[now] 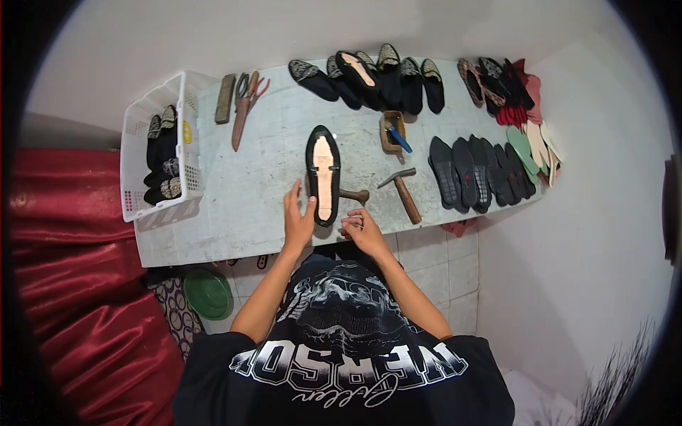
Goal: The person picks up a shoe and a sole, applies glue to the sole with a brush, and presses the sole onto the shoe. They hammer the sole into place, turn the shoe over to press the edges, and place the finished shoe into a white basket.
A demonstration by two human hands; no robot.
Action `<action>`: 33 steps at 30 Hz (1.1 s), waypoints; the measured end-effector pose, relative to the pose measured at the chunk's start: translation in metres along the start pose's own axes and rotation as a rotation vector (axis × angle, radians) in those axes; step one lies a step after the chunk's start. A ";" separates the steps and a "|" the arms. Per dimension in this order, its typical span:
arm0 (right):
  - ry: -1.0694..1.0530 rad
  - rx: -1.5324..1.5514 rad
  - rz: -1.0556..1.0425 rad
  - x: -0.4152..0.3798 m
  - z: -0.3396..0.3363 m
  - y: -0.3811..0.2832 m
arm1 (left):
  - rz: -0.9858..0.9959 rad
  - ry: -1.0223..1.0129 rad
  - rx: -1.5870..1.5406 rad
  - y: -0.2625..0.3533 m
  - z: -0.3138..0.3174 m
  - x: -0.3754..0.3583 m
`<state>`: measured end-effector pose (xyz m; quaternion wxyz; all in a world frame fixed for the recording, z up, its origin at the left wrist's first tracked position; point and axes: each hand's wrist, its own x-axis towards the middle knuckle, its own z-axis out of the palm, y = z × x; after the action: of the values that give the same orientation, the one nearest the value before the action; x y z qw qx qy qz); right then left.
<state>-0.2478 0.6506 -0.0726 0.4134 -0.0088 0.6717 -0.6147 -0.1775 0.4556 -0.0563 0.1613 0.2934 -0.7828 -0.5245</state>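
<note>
A black shoe [324,174] lies with its underside up near the front of the table, a pale strip along its middle. Close to its left edge is my left hand [299,219], fingers apart and nothing held. My right hand [364,231] is at the lower right of the shoe, its fingers loosely curled and apart, holding nothing. A wooden handle-like tool [355,195] sticks out to the right from beside the shoe. Further right lies a hammer [406,197] with a wooden handle.
Black soles [462,172] and several shoes [391,74] line the right and back of the table [270,170]. A white basket [186,160] of shoes stands left, near pliers [259,89]. A small container [389,138] holds a blue-handled tool.
</note>
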 end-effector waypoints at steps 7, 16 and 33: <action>0.034 0.091 0.040 -0.015 -0.043 0.012 | 0.421 0.107 0.149 0.081 0.008 -0.019; 0.051 0.135 -0.034 -0.006 -0.174 -0.010 | 0.476 -0.032 0.079 0.124 0.131 -0.024; 0.498 -0.645 -0.266 -0.001 -0.464 -0.018 | -0.053 -0.887 -0.183 0.139 0.475 -0.019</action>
<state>-0.5187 1.0262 -0.1028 0.1316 -0.0755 0.9017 -0.4048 -0.4689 0.8514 -0.1168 -0.1780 0.0445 -0.7189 -0.6705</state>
